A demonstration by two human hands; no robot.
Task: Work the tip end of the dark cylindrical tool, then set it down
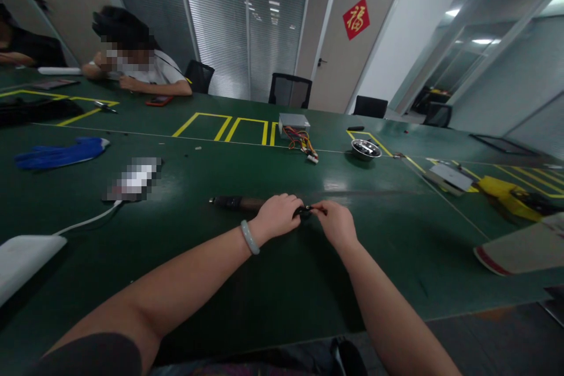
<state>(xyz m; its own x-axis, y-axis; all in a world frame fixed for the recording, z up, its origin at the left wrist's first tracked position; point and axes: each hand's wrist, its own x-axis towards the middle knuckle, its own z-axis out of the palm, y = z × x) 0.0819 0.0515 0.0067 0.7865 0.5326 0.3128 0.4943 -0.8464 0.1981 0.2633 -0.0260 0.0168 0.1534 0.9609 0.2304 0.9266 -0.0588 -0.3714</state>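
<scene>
A long cylindrical tool (250,204) lies across the green table in front of me. It has a brown middle, a black collar and a small metal tip at its left end. My left hand (278,214) is closed over its right part, hiding much of it; a pale bangle is on that wrist. Beside it, my right hand (335,222) has thumb and forefinger pinched at a small dark piece (305,210) at the tool's right end. Whether this piece belongs to the tool, I cannot tell.
On the green table (247,305) are a blue glove (61,154), a cabled phone (136,179), a metal power supply box (294,123) with loose wires, a metal bowl (366,150) and a yellow item (506,195). A paper cup (524,247) lies at right. A person (141,64) sits opposite.
</scene>
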